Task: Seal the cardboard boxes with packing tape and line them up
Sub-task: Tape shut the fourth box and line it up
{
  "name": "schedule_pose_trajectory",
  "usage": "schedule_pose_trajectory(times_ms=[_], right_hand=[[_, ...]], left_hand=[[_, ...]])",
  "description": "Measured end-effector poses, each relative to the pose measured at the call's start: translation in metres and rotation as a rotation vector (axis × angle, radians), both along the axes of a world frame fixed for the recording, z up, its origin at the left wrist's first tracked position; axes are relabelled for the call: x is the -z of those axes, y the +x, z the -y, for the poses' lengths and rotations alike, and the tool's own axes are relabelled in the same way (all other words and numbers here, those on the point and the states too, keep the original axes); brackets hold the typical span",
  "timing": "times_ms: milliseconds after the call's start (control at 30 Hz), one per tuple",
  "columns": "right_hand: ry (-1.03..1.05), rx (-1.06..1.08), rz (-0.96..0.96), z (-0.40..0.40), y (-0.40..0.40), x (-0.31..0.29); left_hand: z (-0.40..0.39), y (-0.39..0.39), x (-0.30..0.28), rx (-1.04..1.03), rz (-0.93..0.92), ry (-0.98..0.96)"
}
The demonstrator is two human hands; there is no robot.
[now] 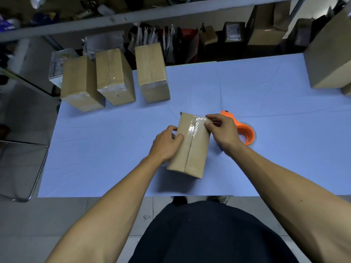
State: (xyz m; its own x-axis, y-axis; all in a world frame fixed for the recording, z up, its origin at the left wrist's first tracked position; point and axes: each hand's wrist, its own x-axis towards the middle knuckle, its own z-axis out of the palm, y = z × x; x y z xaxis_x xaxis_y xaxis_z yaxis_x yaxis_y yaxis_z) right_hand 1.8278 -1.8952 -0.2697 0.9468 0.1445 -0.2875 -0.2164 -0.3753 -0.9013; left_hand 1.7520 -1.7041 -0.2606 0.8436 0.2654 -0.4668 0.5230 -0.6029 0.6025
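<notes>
I see a table (247, 88) with a smooth blue cloth, a little wrinkled, in a dim storeroom with grey shelves (133, 18) full of stuff. Three brown taped boxes (114, 76) stand in a row at the far left. The box I work on (193, 149) lies in the middle. My left hand (167, 143) holds its side. My right hand (222, 130) pinches shiny clear tape (197, 124) on top. The orange tape holder (245, 130) sits just behind it.
</notes>
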Motion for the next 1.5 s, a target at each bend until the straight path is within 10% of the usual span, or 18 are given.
schedule_pose_trajectory(times_ms=[400,700,1200,1500], right_hand=[[0.048,-0.003,-0.046,-0.005,-0.002,0.003],[-0.686,-0.082,0.059,0.034,-0.004,0.014],[-0.388,0.210,0.017,0.044,0.021,-0.019],[-0.554,-0.186,0.368,0.046,0.040,-0.078]], left_hand=[[0.019,0.018,0.012,-0.410,0.005,-0.507],[0.030,0.016,0.015,-0.484,0.060,-0.518],[0.043,0.017,0.014,-0.589,0.157,-0.524],[0.029,0.062,-0.034,-0.438,0.276,-0.198]])
